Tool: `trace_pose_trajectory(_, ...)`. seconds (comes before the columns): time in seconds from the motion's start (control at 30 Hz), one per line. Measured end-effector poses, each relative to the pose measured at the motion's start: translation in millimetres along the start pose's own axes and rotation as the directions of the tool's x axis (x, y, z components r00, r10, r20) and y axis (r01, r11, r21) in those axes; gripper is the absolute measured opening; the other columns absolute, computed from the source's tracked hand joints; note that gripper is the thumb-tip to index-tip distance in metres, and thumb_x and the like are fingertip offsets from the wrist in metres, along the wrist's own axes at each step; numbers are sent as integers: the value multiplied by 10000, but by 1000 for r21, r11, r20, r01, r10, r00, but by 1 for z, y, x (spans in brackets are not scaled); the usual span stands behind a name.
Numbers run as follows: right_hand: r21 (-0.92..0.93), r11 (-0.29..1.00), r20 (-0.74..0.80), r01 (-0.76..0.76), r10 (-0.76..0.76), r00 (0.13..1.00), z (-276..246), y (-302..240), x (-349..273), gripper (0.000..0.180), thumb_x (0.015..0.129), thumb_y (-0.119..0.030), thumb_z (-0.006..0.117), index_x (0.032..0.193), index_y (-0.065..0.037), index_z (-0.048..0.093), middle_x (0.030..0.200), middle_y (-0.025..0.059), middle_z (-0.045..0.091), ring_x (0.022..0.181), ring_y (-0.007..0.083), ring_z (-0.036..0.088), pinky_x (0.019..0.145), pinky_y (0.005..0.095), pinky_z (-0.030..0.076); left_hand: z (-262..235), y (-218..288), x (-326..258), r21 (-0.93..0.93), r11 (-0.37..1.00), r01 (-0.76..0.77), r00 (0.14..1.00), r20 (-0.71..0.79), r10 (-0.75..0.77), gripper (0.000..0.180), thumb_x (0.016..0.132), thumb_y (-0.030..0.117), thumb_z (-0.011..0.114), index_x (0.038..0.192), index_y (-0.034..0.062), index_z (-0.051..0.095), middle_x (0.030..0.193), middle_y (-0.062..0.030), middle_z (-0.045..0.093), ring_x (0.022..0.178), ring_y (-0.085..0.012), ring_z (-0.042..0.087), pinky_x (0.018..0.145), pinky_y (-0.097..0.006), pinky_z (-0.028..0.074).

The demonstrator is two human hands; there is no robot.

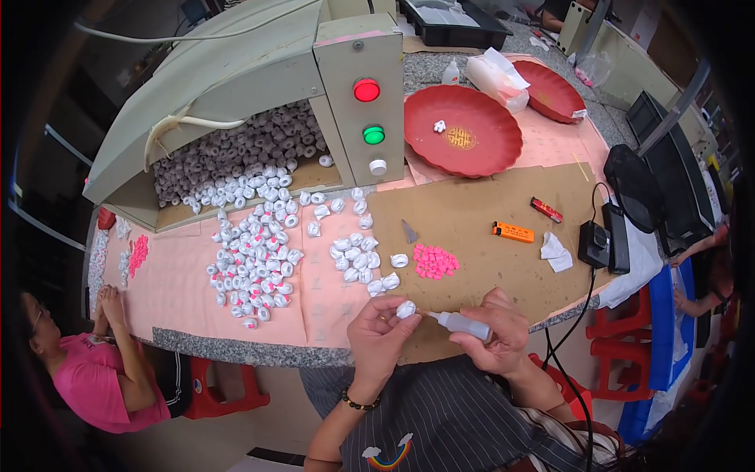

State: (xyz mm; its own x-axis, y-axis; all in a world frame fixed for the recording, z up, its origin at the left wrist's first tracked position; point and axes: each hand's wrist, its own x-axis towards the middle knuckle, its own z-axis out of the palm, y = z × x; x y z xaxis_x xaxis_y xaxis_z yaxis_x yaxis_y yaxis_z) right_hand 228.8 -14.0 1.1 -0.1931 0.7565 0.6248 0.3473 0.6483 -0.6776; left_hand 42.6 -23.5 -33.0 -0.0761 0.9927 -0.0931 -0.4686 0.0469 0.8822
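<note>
1. On the surface (472, 212), covered with brown card and pink sheets, a large grey machine (236, 79) with a red and a green button is seen at the far left; grey and white pieces spill from its open mouth.
2. Two red trays (464, 130) are set to the machine's right, the nearer one carrying a single white piece.
3. A wide scatter of white wrapped pieces (252, 263) is spread below the machine, and a small heap of pink tabs (434, 261) lies right of it.
4. The right hand (499, 334) is closed around a small squeeze bottle (464, 323); its long axis lies nearly level, with the nozzle pointed left.
5. The left hand (379, 338) is pinched on one white piece (406, 309), held just beside the nozzle tip at the near edge.
</note>
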Motion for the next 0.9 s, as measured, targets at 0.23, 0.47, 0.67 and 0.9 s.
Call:
trace_pose_trajectory(0.23, -8, 1000, -2, 10, -10, 1000, 0, -1, 1, 314, 663, -127, 801, 887, 16, 634, 598, 80, 544, 529, 205, 455, 535, 316, 346, -2, -1, -1, -12, 1000, 13, 1000, 7, -12, 281, 790, -126, 642, 1049, -51, 566, 942, -99, 648, 845, -121, 639, 752, -222, 532)
trace_pose_trajectory(0.47, 9, 1000, -12, 0, 0, 1000, 2, -3, 1, 329, 632, -106, 818, 889, 0, 642, 600, 69, 546, 508, 206, 471, 539, 311, 355, -1, 1, -1, -11, 1000, 19, 1000, 18, -19, 280, 789, -126, 644, 1048, -51, 567, 960, -96, 643, 875, -115, 626, 771, -217, 522)
trace_pose_trajectory(0.67, 2, 1000, -7, -9, 9, 1000, 2, -1, -1, 329, 632, -107, 818, 890, -1, 643, 599, 71, 545, 511, 208, 473, 540, 312, 358, -2, -2, 0, 9, 1000, 21, 1000, 22, -21, 279, 792, -124, 643, 1050, -52, 566, 952, -96, 644, 867, -114, 626, 763, -217, 522)
trace_pose_trajectory(0.9, -25, 1000, -3, -3, 3, 1000, 0, 2, -5, 313, 659, -118, 799, 891, 15, 635, 586, 85, 527, 535, 209, 461, 535, 316, 349, -2, -6, -1, 13, 999, 35, 999, 22, -35, 274, 793, -123, 640, 1049, -53, 567, 948, -100, 649, 831, -115, 635, 748, -215, 524)
